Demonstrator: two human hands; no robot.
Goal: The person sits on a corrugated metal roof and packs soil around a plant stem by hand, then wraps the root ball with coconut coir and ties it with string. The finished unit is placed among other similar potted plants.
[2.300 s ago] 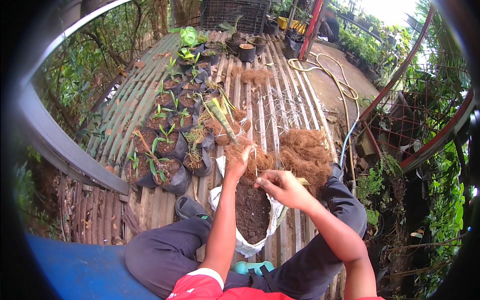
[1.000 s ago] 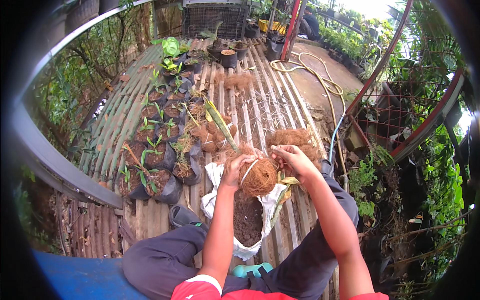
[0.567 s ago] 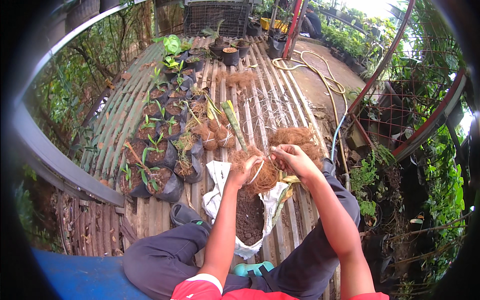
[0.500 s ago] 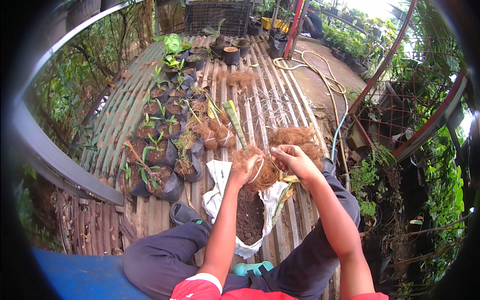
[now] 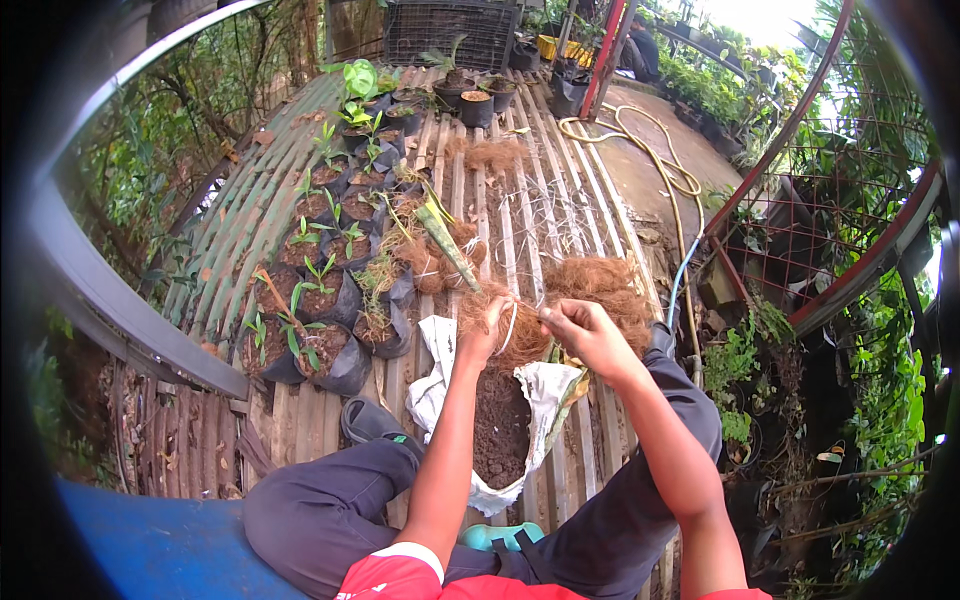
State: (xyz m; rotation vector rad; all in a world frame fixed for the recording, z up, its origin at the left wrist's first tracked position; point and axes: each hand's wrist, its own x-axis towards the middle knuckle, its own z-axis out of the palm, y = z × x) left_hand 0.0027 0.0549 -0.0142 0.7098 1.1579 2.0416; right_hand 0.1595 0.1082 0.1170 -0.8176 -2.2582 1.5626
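Note:
A bundle of brown coconut fibre (image 5: 526, 340) is in my left hand (image 5: 484, 334), whose fingers are closed on its near left side. From the bundle's top a stiff green leaf cutting (image 5: 446, 242) slants up to the left. A thin white string (image 5: 511, 328) loops over the fibre by my left fingers. My right hand (image 5: 592, 338), at the bundle's right, is pinched on the string's other end, drawn out between both hands. Just below, a white sack (image 5: 546, 398) stands open with dark soil (image 5: 500, 425) in it.
Left are several black bags of seedlings (image 5: 340, 355). Finished-looking fibre bundles (image 5: 425, 265) lie beyond my hands, and loose coconut fibre (image 5: 600, 285) lies right. White strings (image 5: 545, 215) spread over the slatted surface. A hose (image 5: 675, 180) curls at the far right.
The bundle has turned, so its leaf cutting leans farther left. My right hand has shifted slightly down and right, with its pinch kept. The whole view has also moved a little.

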